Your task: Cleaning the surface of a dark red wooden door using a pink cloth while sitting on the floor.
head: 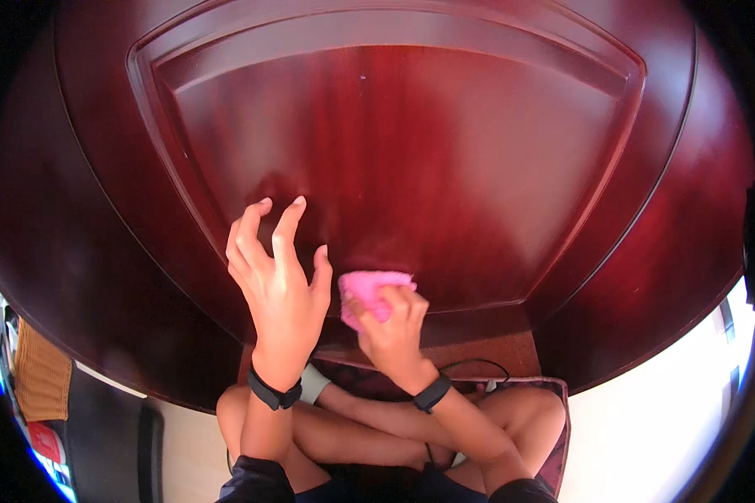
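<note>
A glossy dark-red wooden panel (409, 157) with a raised moulded frame fills most of the view before me. My right hand (396, 320) grips a bunched pink fluffy cloth (370, 286) at the lower middle of the panel, just above its bottom moulding. Whether the cloth presses on the wood is hard to tell. To the left, my left hand (277, 270) has its fingers spread and holds nothing. Its fingertips are at the panel's lower left, where a faint reflection shows. Each wrist wears a black band.
My crossed legs (365, 434) rest on a dark-red cushion (557, 427) below the panel. A thin black cable (478, 361) curves beside my right forearm. At the far left are a brown ribbed item (43, 371), a black object (104, 434) and a red item (45, 442). Bright floor (654, 427) shows at the right.
</note>
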A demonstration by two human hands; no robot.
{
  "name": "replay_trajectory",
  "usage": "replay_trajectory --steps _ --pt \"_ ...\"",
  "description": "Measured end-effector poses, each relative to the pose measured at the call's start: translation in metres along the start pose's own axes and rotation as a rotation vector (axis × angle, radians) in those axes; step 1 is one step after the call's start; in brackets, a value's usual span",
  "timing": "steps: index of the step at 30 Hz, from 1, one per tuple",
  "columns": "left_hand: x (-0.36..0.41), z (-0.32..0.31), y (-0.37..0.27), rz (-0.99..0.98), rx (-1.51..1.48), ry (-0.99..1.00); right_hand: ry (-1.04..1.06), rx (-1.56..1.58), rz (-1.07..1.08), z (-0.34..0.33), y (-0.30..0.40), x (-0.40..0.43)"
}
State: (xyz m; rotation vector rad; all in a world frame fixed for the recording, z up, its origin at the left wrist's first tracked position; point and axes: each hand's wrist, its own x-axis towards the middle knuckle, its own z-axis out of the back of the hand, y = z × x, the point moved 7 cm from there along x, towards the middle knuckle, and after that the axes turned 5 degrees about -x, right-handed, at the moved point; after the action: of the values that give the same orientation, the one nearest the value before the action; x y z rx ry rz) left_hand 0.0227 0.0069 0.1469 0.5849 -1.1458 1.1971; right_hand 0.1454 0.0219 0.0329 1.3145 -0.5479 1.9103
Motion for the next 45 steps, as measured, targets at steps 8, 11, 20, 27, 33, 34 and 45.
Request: replay_trajectory --steps 8,11,20,27,33,34,45 --pt "-0.001 0.000 0.000 -0.006 -0.012 0.019 0.196 -0.021 0.131 -0.032 0.016 -0.040" --pt "-0.002 -0.002 0.004 0.000 -0.004 0.025 0.324 0.020 0.100 -0.027 0.021 -0.024" --pt "-0.001 -0.001 0.010 0.010 -0.024 0.019 0.713 0.429 0.079 0.045 -0.011 0.039" --pt "-0.001 0.004 0.010 0.019 -0.031 0.006 -0.050 0.137 -0.209 0.156 -0.063 0.086" --pt "-0.002 0.003 0.008 0.008 -0.035 -0.007 -0.568 -0.165 -0.252 0.146 -0.075 0.060" --pt "-0.002 0.003 0.007 0.010 -0.037 -0.010 -0.484 -0.171 -0.235 0.130 -0.080 0.059" --pt "0.006 0.064 -0.013 -0.030 -0.069 -0.259 -0.426 -0.143 -0.243 0.108 -0.087 0.053"
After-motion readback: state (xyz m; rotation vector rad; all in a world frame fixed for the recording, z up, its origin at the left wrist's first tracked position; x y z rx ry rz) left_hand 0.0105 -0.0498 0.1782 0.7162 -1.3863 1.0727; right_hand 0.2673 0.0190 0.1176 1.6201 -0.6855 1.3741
